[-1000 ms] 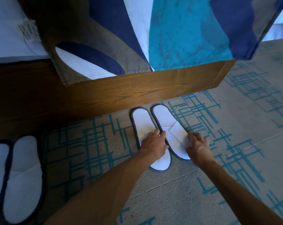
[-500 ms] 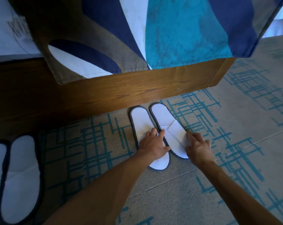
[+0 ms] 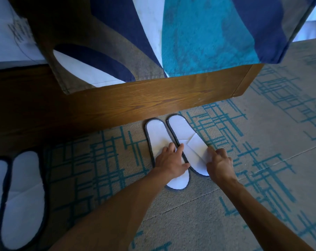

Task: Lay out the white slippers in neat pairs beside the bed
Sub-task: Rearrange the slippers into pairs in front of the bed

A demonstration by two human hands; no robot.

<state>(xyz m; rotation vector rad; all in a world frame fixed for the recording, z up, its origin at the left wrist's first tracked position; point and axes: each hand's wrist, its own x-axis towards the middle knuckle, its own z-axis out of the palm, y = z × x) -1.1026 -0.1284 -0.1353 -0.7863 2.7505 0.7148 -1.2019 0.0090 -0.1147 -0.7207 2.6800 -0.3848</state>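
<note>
- Your left hand (image 3: 169, 163) lies flat on the left slipper (image 3: 158, 137) at the frame's centre, fingers (image 3: 180, 148) spread and relaxed, pressing down, not gripping; the index tip reaches to the seam where the two slippers meet.
- Your right hand (image 3: 219, 164) sits at the outer edge of the right slipper (image 3: 185, 134), fingers curled loosely with the tips touching the slipper's rim. It looks like a nudge, not a grip; nothing is lifted.
- Both slippers lie flat on the carpet (image 3: 262, 160), side by side and touching along their inner edges, with their far ends just short of the wooden bed frame (image 3: 153, 98).
- The pair is not quite even: the left slipper's near end sits lower in the frame than the right one's, and the right slipper shows a folded crease across its middle.
- At the lower left of the frame, in shadow, a second pair (image 3: 17, 196) lies side by side on the carpet, near the bed and well apart from your hands. It looks already set.
- A patterned bedspread (image 3: 199, 33) hangs over the frame above.
- Judging from this, you are late in the task: one pair done, this one placed and only needing its ends levelled. Whether more slippers wait out of view, you cannot tell.
</note>
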